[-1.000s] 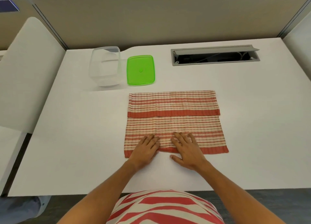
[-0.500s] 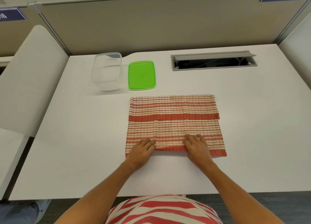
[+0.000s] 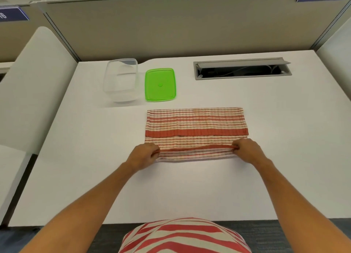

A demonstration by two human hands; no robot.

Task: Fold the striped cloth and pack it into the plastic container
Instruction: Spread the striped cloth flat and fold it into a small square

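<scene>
The red-and-cream striped cloth (image 3: 195, 123) lies partly folded in the middle of the white desk (image 3: 76, 157). Its far edge is folded toward me. My left hand (image 3: 144, 154) pinches the near left corner and my right hand (image 3: 247, 151) pinches the near right corner, and the near red hem is lifted and stretched between them over the cloth's lower part. The clear plastic container (image 3: 121, 79) stands open at the back left, with its green lid (image 3: 160, 84) lying flat just to its right.
A grey cable hatch (image 3: 241, 68) is open in the desk at the back right. Beige partition walls (image 3: 171, 28) close the far side. White side panels stand left and right of the desk.
My hands slid apart from the middle of the near edge to its two corners, gripped it, and lifted it up and away from me over the cloth.
</scene>
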